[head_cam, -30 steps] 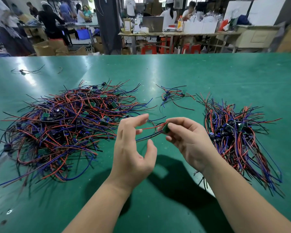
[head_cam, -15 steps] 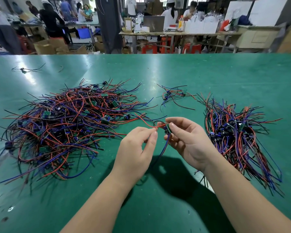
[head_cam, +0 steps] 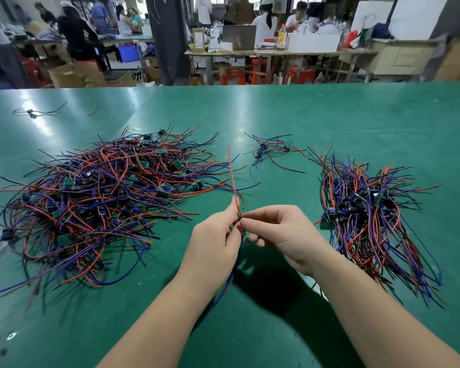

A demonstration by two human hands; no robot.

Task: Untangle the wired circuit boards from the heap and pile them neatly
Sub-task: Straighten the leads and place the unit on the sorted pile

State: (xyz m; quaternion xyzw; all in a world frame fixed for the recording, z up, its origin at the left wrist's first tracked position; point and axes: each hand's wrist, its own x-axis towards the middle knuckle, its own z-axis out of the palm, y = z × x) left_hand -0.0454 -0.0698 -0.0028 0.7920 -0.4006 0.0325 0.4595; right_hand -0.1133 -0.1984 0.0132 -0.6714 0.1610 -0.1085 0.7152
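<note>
Both pinch one unit: the left hand (head_cam: 215, 243) its upright red wire (head_cam: 233, 176), the right hand (head_cam: 282, 235) the mostly hidden board (head_cam: 243, 231). It looks free of the heap (head_cam: 91, 203) at left; next, gather its wires and lay it on the pile (head_cam: 369, 221) at right.

Tangled heap (head_cam: 96, 203) of red, blue and black wired boards sprawls left of the left hand (head_cam: 213, 243). An aligned pile (head_cam: 369, 216) lies right of the right hand (head_cam: 282, 235). 1 red wire (head_cam: 233, 176), pinched by both, stands upright.
</note>
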